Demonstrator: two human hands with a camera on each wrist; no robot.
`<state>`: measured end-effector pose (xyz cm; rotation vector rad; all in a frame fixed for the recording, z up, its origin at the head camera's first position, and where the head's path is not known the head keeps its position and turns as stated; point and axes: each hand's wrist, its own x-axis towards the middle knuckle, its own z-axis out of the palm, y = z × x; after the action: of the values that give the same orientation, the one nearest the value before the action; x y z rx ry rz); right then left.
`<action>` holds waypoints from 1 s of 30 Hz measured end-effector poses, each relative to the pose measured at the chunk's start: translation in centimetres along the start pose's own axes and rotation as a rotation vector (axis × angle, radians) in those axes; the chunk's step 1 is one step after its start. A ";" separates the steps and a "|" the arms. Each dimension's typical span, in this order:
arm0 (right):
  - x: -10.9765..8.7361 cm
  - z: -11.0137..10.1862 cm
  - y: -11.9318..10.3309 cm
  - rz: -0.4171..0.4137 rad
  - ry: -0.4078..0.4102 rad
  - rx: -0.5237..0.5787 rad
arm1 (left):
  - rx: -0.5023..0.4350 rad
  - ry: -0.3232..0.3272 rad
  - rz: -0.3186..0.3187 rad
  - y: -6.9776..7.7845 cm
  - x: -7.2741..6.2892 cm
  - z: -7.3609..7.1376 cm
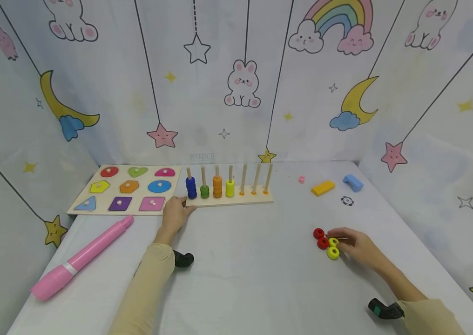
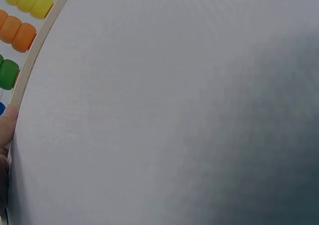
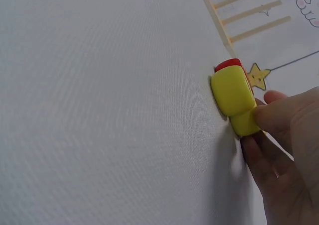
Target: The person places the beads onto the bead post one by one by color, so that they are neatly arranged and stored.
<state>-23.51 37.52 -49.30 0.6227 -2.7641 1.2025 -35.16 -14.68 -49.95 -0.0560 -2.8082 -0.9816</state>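
At the left end of a wooden peg stand [image 1: 230, 202], my left hand [image 1: 174, 216] pinches the base, thumb along its front edge. Blue rings [image 1: 191, 188], green rings [image 1: 205, 191], orange rings [image 1: 217, 186] and yellow rings [image 1: 230, 188] sit on its left pegs; three pegs at the right are bare. My right hand [image 1: 360, 249] pinches a yellow ring [image 3: 244, 123] between thumb and fingers, low at the table. Another yellow ring [image 1: 333, 257] lies against it on the near side, and two red rings [image 1: 320, 247] lie just left.
A shape puzzle board [image 1: 125, 194] lies left of the stand, with a pink tube-shaped toy [image 1: 94, 244] in front. Toward the back right are a yellow block [image 1: 323, 188], a blue arched block [image 1: 353, 183], a round black-and-white chip [image 1: 347, 201] and a tiny pink piece [image 1: 301, 179].
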 end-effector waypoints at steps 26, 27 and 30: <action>10.4 3.8 -9.2 -0.125 0.131 0.128 | 0.008 0.026 0.031 -0.2 -0.4 0.0; 11.3 4.4 -9.9 -0.148 0.134 0.135 | 0.011 0.027 0.033 -0.2 -0.3 0.0; 14.2 6.3 -11.0 -0.203 0.156 0.160 | 0.020 0.028 0.036 -0.3 -0.2 0.3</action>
<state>-31.63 21.44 -43.03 0.7663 -2.4291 1.3698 -35.05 -14.72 -50.37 -0.0885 -2.7807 -0.9393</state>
